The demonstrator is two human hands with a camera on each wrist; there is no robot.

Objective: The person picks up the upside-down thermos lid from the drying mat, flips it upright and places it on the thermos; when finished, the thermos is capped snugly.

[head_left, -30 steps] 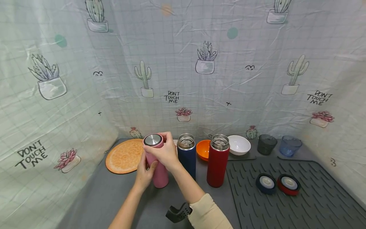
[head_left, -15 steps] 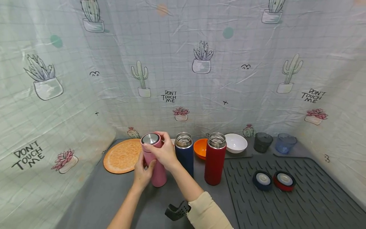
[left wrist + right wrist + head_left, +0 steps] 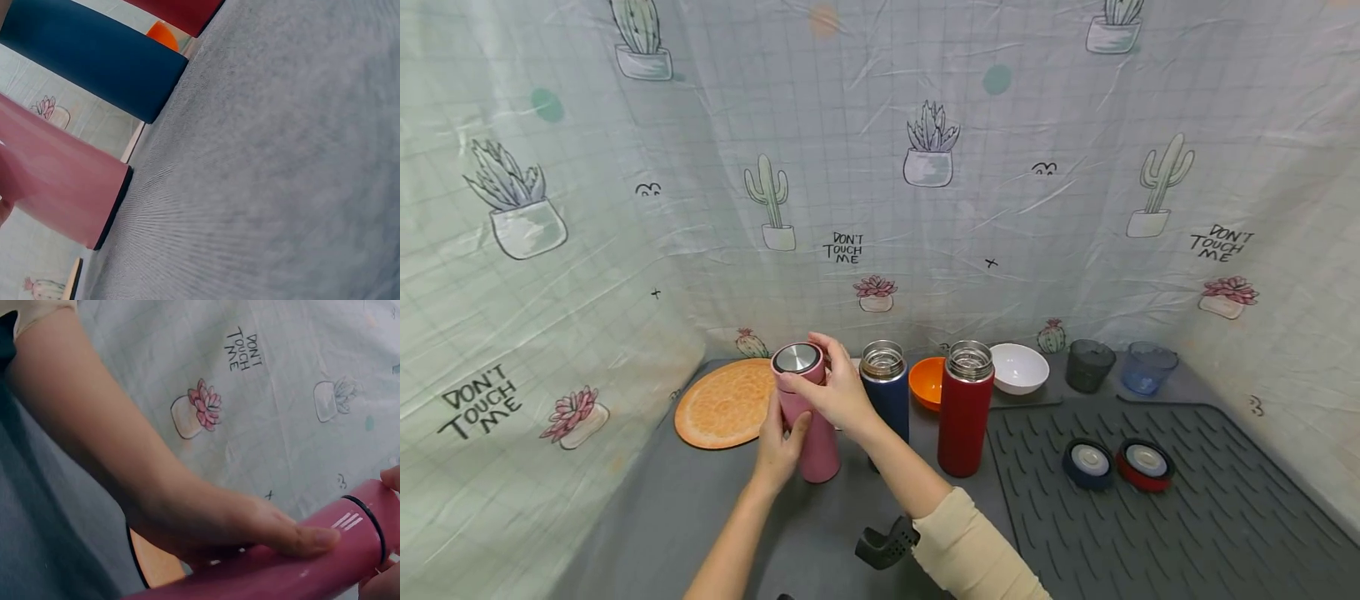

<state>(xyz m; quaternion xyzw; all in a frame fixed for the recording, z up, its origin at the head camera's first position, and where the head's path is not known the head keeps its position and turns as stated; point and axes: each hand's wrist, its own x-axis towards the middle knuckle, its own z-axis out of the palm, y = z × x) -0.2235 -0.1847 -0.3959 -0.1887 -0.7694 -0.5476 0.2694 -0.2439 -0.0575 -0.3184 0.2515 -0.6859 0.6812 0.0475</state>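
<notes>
A pink bottle (image 3: 811, 425) stands upright on the grey table (image 3: 700, 517), its pink lid (image 3: 797, 361) with a steel top in place. My left hand (image 3: 778, 446) grips the bottle's body, seen as a thumb along the pink bottle (image 3: 294, 562) in the right wrist view. My right hand (image 3: 831, 387) curls round the lid from the right. The base of the pink bottle (image 3: 62, 187) and a navy bottle (image 3: 94, 62) show in the left wrist view.
A navy bottle (image 3: 886, 392) and a red bottle (image 3: 964, 412) stand without lids to the right. Navy cap (image 3: 1087, 462) and red cap (image 3: 1145, 463) lie on the ribbed mat (image 3: 1150, 533). Orange round board (image 3: 726, 403), orange bowl (image 3: 927, 383), white bowl (image 3: 1019, 368), two cups (image 3: 1090, 364) at the back.
My right hand has shifted a little round the pink lid while the left hand kept its hold on the bottle. The camera has moved slightly.
</notes>
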